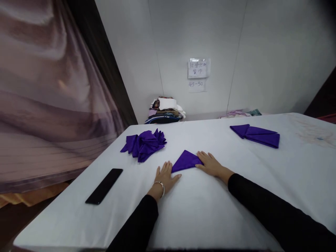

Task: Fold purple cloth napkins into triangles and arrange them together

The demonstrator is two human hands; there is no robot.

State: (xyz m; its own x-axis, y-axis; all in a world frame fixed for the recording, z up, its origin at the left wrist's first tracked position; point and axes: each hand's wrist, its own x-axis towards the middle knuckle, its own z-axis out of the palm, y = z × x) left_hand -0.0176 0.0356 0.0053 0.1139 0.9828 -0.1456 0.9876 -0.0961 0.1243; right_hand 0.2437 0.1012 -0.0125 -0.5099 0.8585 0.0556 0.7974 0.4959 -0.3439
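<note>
A purple cloth napkin [186, 161], folded into a flat triangle, lies on the white tablecloth [199, 217] in front of me. My left hand [166, 177], with a bracelet at the wrist, rests flat at its left corner, thumb apart from the fingers. At the right corner my right hand [209, 164] presses down with its fingers stretched out, covering that tip. Further back on the left sits a crumpled heap of purple napkins [145, 144]. Several folded purple napkins [258, 134] lie together at the back right.
A black phone [104, 186] lies on the table's left side. Behind the far edge stand a stack of folded clothes [165, 111] and more cloth [237, 113]. Paper notes [198, 69] hang on the wall. A pinkish curtain [44, 94] drapes along the left.
</note>
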